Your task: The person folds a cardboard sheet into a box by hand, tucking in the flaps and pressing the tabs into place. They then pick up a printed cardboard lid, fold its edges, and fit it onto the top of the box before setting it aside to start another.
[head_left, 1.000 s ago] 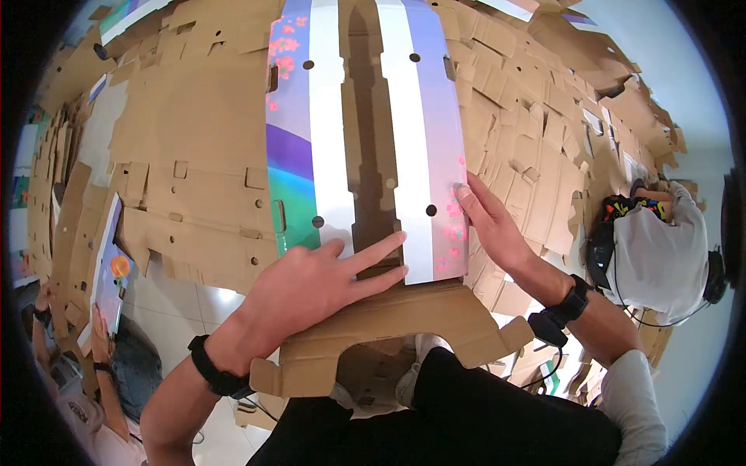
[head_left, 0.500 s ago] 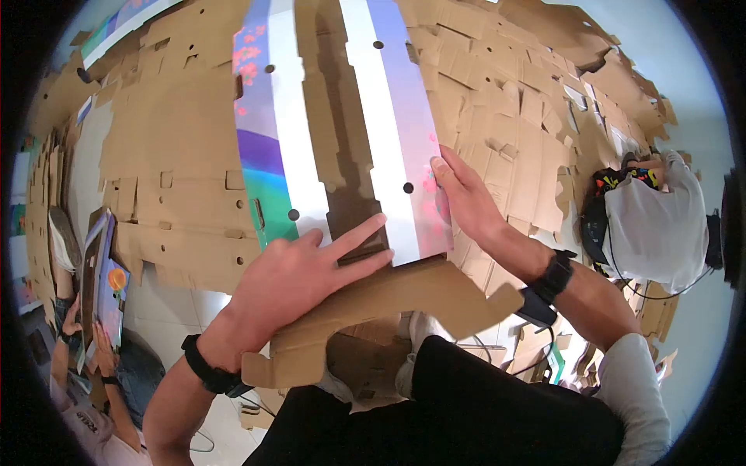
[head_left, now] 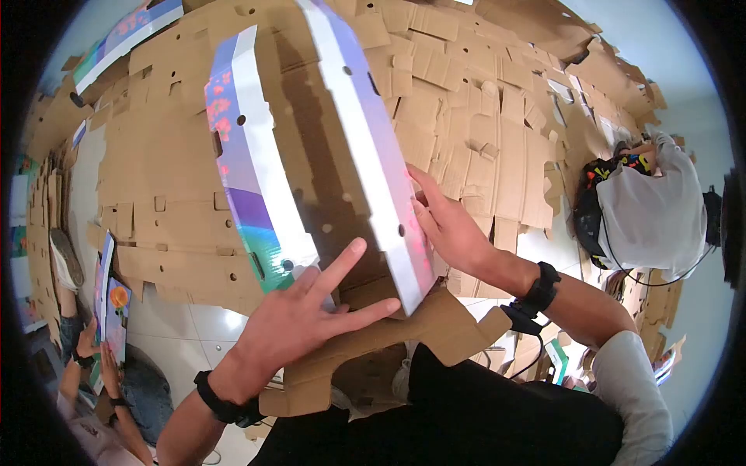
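A partly folded cardboard box (head_left: 381, 194) with a purple, pink and green print lies in front of me, its white-edged side panels slanting up around a brown inside. My right hand (head_left: 458, 229) grips the right side panel, thumb against the printed face; its other fingertips are partly hidden. Over the near end is my left hand (head_left: 291, 318), two fingers stretched apart across the opening and the rest partly hidden by the left panel. A brown end flap (head_left: 381, 326) with a cut-out juts toward my lap, beneath my left hand.
Flattened brown cardboard sheets (head_left: 159, 171) cover the work area beyond the box. At the left, another person's hands (head_left: 110, 373) hold a printed cardboard piece (head_left: 116, 311). A person in a white top (head_left: 649, 221) is at the right. Another printed piece (head_left: 132, 39) lies far left.
The side panels have tilted up from nearly flat, widening the brown inside. The box has turned and shifted slightly left and nearer. My left hand's fingers have spread wider; my right hand moved with the panel.
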Demonstrator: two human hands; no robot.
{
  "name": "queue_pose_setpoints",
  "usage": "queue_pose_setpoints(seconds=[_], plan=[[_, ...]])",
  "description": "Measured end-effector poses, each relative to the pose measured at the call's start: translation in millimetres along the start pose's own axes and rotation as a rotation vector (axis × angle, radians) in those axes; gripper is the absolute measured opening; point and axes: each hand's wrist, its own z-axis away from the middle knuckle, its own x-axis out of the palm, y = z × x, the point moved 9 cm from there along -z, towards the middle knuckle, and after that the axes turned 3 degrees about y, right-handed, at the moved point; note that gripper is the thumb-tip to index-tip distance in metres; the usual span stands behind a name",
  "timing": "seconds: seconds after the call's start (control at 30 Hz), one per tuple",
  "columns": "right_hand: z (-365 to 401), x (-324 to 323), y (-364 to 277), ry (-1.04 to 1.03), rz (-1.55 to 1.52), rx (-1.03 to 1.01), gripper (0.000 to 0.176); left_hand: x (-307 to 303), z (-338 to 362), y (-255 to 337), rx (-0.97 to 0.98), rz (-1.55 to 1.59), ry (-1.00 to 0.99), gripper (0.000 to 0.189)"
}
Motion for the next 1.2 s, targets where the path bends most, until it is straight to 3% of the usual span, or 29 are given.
queue_pose_setpoints(seconds=[0.07, 0.17, 0.3, 0.4, 0.5, 0.6, 0.73, 0.83, 0.97, 1.07, 1.17, 1.2], plan=[[-1, -1, -7, -0.023, 0.033, 0.045, 0.054, -2, -13, 5, 0.044, -0.071, 0.039, 0.075], [1, -4, -8, -0.035, 0.066, 0.044, 0.053, 12, -35, 1, -0.036, -0.132, -0.17, 0.073], [14, -13, -3, -0.005, 0.084, -0.212, 0.056, 15, -37, -3, -0.01, -0.015, -0.101, 0.075], [53, -6, 24, -0.221, 0.228, -0.203, 0.068, 25, -33, -2, 0.003, -0.228, -0.015, 0.076], [98, 2, 28, -0.284, 0.255, -0.251, 0.079, 37, -29, -4, 0.031, -0.287, -0.036, 0.075], [121, -2, 10, -0.209, 0.101, -0.263, 0.085, 37, -27, -2, 0.043, -0.374, 0.022, 0.071], [113, -10, -11, -0.175, 0.086, -0.252, 0.074, 29, -32, 2, 0.028, -0.351, 0.13, 0.06], [103, -12, -12, -0.155, 0.1, -0.234, 0.061, 35, -36, -23, 0.0, -0.187, 0.228, 0.046], [93, -16, -12, -0.045, 0.044, -0.094, 0.049, 22, -43, -30, -0.052, 0.069, 0.105, 0.038], [89, -17, -19, 0.014, -0.064, 0.016, 0.05, 19, -40, -54, -0.076, 0.583, 0.031, 0.038], [79, -11, -24, 0.017, -0.216, 0.106, 0.059, 22, -36, -76, -0.4, 1.203, -0.171, 0.041], [75, -9, -26, 0.032, -0.244, 0.139, 0.063, 19, -36, -74, -0.435, 1.153, -0.266, 0.047]])
